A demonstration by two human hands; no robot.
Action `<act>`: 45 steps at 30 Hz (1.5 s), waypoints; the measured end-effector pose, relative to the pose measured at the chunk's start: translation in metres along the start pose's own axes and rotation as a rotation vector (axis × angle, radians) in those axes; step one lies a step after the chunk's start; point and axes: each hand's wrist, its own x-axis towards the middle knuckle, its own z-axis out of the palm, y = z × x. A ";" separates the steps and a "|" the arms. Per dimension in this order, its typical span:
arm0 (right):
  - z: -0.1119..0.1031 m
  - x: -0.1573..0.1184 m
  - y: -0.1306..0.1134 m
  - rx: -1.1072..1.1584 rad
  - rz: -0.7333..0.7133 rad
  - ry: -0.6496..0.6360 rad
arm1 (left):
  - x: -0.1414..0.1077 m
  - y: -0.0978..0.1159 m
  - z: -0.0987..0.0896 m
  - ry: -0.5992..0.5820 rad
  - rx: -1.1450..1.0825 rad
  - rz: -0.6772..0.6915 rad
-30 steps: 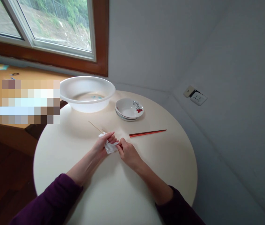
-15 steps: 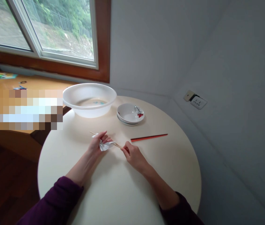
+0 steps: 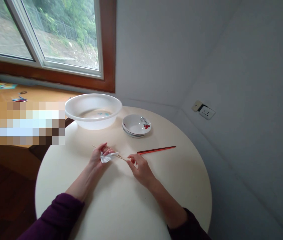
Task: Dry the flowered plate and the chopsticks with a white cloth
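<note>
My left hand (image 3: 100,155) is closed around a crumpled white tissue (image 3: 106,157) and a pair of light wooden chopsticks (image 3: 122,157), whose thin ends stick out on its left. At the other end of the chopsticks is my right hand (image 3: 140,168), its thumb touching them and its index finger slightly lifted. Behind my right hand, a dark red and orange pair of chopsticks (image 3: 156,150) lies on the table. Stacked white bowls (image 3: 133,125) with a red floral pattern stand farther back.
A large translucent basin (image 3: 93,124) with a little water in it stands at the back left of the round cream table (image 3: 116,206). A wooden desk (image 3: 43,92) adjoins on the left, below a window. A wall with a socket (image 3: 207,112) rises on the right.
The fingers of my right hand have loosened and opened a little at the chopstick ends. The camera view has shifted slightly, moving the whole scene a bit left and down.
</note>
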 end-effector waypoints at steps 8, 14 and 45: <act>0.008 -0.004 0.001 -0.036 -0.103 -0.120 | -0.004 -0.009 0.002 -0.046 -0.006 -0.062; 0.007 -0.004 0.001 -0.013 -0.113 -0.126 | -0.003 -0.011 0.002 -0.037 -0.030 -0.066; -0.008 -0.003 0.000 0.194 -0.015 0.102 | 0.006 0.009 -0.007 0.076 0.102 0.073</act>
